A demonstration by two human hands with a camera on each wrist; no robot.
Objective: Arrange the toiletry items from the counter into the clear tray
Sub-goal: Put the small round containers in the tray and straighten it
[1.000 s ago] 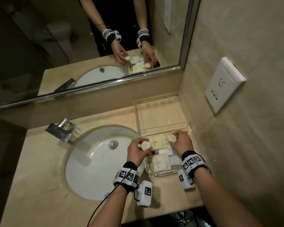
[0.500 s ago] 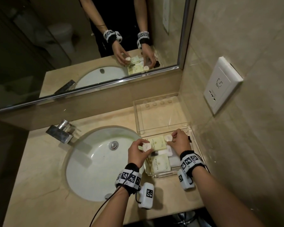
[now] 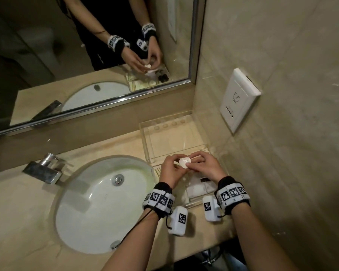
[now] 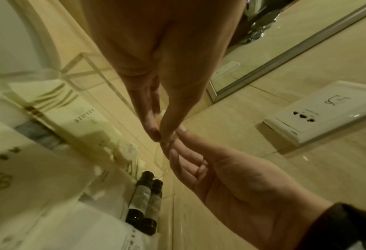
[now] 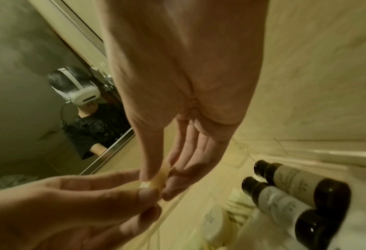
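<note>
Both hands meet above the clear tray point(image 3: 192, 204) at the counter's right end. My left hand point(image 3: 177, 163) and right hand point(image 3: 192, 165) pinch one small round white packet point(image 3: 185, 162) between thumbs and fingertips. The left wrist view shows the pale packet point(image 4: 163, 116) between the left fingers, with the right hand point(image 4: 231, 177) reaching in from below. In the right wrist view the packet point(image 5: 159, 175) sits at the right fingertips, with the left thumb against it. Inside the tray lie two dark bottles point(image 5: 295, 189), another round white packet point(image 4: 127, 150) and cream sachets point(image 4: 87, 118).
An empty clear tray point(image 3: 172, 137) stands behind the filled one, against the mirror ledge. A white sink point(image 3: 98, 204) with a chrome tap point(image 3: 45, 169) fills the counter's left. A wall socket point(image 3: 239, 100) sits on the right wall, close to the trays.
Earlier each hand held its own round packet low over the tray. Now the hands have risen and come together on one packet, and the view has shifted closer.
</note>
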